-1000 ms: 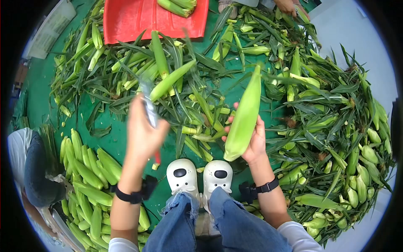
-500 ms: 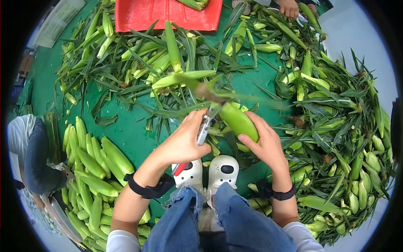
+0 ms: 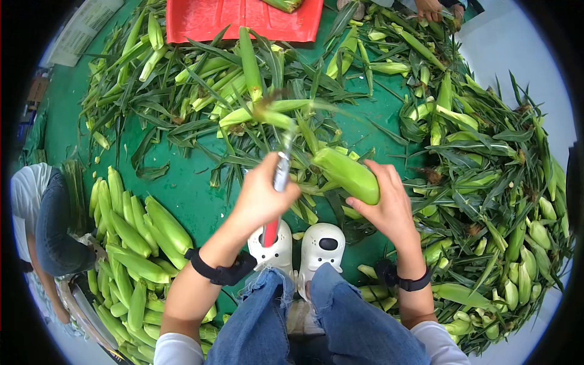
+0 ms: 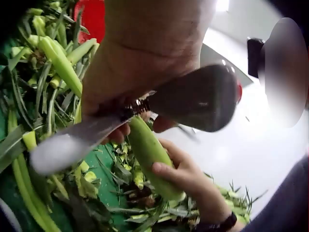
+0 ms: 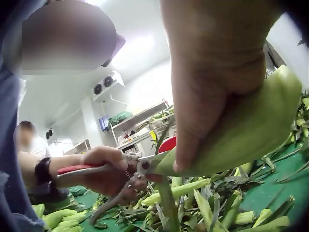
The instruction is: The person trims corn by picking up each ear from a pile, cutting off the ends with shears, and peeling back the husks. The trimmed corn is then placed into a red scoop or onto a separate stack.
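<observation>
My right hand (image 3: 380, 194) grips a green corn ear (image 3: 347, 175) in its husk, held level above my white shoes (image 3: 298, 246). Left of it, my left hand (image 3: 267, 188) grips red-handled pruning shears (image 3: 277, 201) with the blades pointing up and away, just beyond the ear's left end. A blurred leafy piece (image 3: 274, 115) is above the blades. In the left wrist view the blurred shears (image 4: 193, 104) cross in front of the ear (image 4: 149, 154). The right wrist view shows my thumb (image 5: 207, 96) on the ear (image 5: 251, 125) and the shears (image 5: 140, 169) at its end.
Trimmed ears (image 3: 128, 237) lie stacked at the left on the green mat (image 3: 188, 194). Untrimmed ears and leaves (image 3: 505, 201) are heaped at the right, loose husks (image 3: 213, 91) ahead. A red bin (image 3: 243, 18) stands at the top. Another person (image 3: 42, 231) sits at the left.
My right hand lowered the ear from upright to level. The shears came to its tip, and my left hand has now swung them upward; a leafy piece sits above the blades.
</observation>
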Demonstrator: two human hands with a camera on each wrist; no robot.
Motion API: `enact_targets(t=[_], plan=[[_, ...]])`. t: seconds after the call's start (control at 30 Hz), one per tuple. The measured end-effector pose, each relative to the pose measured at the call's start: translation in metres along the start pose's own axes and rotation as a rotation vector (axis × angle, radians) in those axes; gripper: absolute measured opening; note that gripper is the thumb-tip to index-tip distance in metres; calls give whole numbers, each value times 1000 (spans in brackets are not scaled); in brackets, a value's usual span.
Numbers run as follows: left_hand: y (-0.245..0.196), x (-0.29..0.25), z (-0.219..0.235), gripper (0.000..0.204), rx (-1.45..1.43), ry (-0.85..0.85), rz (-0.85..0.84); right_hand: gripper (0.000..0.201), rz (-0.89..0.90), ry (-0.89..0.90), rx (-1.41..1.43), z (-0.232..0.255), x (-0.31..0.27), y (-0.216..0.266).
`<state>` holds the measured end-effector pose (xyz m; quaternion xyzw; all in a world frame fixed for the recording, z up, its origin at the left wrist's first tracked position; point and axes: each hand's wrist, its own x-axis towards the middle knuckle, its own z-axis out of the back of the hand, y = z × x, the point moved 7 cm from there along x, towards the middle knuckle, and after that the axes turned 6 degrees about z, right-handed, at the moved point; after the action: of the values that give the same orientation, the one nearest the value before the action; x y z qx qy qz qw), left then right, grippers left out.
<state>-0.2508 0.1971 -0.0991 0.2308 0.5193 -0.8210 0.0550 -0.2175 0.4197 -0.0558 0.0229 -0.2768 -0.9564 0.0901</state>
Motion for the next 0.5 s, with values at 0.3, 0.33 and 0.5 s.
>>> enact_targets(t=[0.3, 0.33, 0.5], plan=[[-29, -19, -9, 42, -340, 40, -113, 73, -105, 133, 423, -45, -12, -1], [-33, -19, -9, 42, -354, -17, -112, 75, -73, 136, 383, -47, -12, 4], [-41, -20, 2, 31, -186, -128, -159, 74, 83, 38, 272, -42, -19, 21]])
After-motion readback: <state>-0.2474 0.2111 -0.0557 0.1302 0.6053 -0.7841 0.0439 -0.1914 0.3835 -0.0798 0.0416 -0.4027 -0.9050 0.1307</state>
